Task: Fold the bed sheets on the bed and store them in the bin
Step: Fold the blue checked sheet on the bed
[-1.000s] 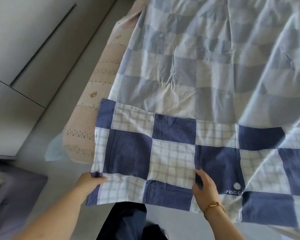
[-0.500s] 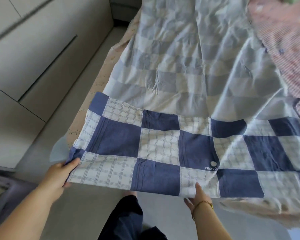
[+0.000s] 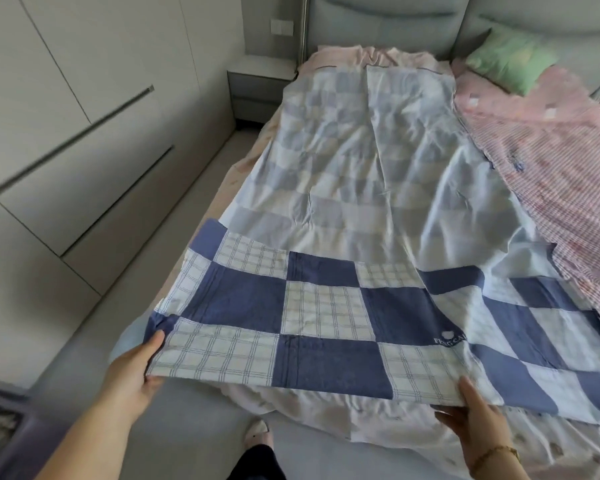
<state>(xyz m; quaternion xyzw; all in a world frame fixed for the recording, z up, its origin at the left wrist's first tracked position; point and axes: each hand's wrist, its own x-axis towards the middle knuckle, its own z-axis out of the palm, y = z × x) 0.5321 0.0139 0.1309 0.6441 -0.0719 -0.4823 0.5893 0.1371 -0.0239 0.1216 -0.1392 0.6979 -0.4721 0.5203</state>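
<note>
My left hand (image 3: 132, 375) pinches the near corner of the sheet (image 3: 326, 306) and my right hand (image 3: 475, 420) grips its hem, thumb on top; spread over the bed (image 3: 378, 29), it looks light and floppy, so corners seem the surest hold.

We see pale, flat-fronted wardrobe doors (image 3: 70, 109) filling the left side, cut by long recessed handle grooves. A pale grey floor (image 3: 187, 209) runs between them and the bed (image 3: 248, 161). At the far end, a grey nightstand (image 3: 257, 88) with drawers stands just beside a padded grey-green headboard (image 3: 378, 26). A white wall switch (image 3: 282, 26) sits above the nightstand. The light is soft and even.
</note>
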